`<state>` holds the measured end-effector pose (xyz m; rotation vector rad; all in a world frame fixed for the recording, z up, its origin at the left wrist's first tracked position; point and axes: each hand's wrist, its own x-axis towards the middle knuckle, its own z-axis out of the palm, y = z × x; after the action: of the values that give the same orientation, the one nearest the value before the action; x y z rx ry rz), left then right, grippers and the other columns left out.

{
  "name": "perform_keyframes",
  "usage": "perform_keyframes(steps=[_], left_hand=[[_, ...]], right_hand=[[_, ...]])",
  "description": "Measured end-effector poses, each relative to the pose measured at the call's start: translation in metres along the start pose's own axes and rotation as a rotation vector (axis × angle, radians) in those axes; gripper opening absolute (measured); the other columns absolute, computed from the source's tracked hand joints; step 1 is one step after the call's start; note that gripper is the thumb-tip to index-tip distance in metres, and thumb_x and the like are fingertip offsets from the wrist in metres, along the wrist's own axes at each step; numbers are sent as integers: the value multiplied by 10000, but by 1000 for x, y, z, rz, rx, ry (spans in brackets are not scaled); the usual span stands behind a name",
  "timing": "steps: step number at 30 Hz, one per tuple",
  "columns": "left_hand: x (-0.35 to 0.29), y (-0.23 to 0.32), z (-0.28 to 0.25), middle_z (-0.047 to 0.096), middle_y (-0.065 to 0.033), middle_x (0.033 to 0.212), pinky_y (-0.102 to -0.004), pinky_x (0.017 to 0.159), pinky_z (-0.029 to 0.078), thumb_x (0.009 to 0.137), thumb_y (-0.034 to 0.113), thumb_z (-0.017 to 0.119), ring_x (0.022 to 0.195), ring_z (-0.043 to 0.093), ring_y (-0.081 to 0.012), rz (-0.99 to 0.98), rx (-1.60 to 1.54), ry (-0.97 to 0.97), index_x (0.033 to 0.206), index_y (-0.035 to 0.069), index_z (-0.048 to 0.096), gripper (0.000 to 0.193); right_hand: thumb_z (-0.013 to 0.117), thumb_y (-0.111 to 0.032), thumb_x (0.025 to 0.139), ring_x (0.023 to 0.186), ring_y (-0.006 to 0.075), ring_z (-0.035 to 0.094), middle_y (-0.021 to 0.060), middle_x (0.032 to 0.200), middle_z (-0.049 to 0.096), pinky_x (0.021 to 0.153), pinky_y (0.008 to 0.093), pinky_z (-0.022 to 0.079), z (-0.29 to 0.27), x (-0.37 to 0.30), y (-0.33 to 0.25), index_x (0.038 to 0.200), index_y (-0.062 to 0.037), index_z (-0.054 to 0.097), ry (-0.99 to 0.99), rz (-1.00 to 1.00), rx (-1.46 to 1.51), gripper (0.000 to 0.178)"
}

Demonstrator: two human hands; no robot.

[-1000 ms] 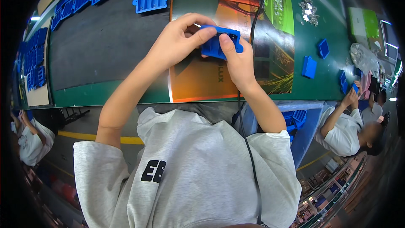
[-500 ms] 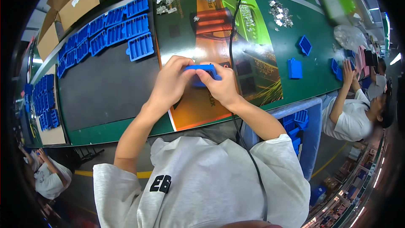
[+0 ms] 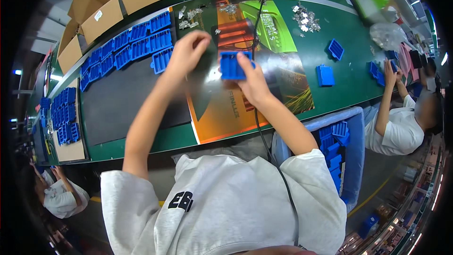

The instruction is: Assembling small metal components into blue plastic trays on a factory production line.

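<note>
My right hand [image 3: 254,81] grips a blue plastic battery case [image 3: 231,68] over the printed mat, thumb on its right edge. Its open compartments face up; small metal bits show near the top edge. Away to the left of the case, my left hand [image 3: 190,51] is raised, slightly blurred, fingers loosely curled with a gap to the thumb and nothing visible in them. Small metal contact pieces [image 3: 189,19] lie just beyond it. Rows of blue cases [image 3: 140,47] stand on the black mat [image 3: 137,99] to its left.
More metal pieces [image 3: 306,19] lie at the far right, near two loose blue cases [image 3: 324,75]. A black cable [image 3: 257,33] crosses the printed mat [image 3: 217,130]. Cardboard boxes [image 3: 101,19] line the far left. A lined bin [image 3: 356,156] of blue cases stands right; co-workers sit both sides.
My left hand has let go of the battery case and moved up and left. My right hand keeps hold of the case, now tilted so its compartments show. The view has shifted slightly.
</note>
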<state>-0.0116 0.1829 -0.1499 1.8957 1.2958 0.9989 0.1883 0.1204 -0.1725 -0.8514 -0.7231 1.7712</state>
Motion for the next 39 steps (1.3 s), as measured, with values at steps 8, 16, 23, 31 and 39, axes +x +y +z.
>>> perform_keyframes(steps=[8,16,23,31,39], left_hand=[[75,-35,12,638,-153,947,-363,787,495,837,114,620,885,626,-301,265,459,-206,1004,23,656,194],[88,-37,19,610,-173,912,-402,791,478,836,118,610,893,596,-357,362,570,-276,931,-5,627,157],[81,-45,15,609,-148,898,-401,778,477,840,131,609,892,595,-339,438,656,-281,918,16,629,140],[-24,-8,-6,576,-38,890,-350,801,382,816,166,636,933,519,-230,414,749,-177,914,93,707,141],[-141,55,-2,536,-97,1140,-448,953,336,763,221,680,1114,460,-303,296,727,-317,1106,70,619,379]], right_hand=[[490,-404,942,914,222,625,132,1059,627,720,337,510,-14,10,-21,1166,-9,515,58,-52,171,454],[490,-414,940,890,238,636,147,1047,635,663,338,523,-10,6,-20,1151,18,522,57,-39,174,482],[483,-415,940,901,228,640,143,1044,636,697,338,530,-9,7,-18,1145,9,529,65,-28,129,474],[466,-414,947,934,226,633,134,1071,634,754,339,514,-11,5,-16,1151,-12,531,46,-11,75,456],[490,-390,943,892,233,640,129,1015,635,729,341,525,-12,8,-8,1132,-12,532,21,-52,65,425]])
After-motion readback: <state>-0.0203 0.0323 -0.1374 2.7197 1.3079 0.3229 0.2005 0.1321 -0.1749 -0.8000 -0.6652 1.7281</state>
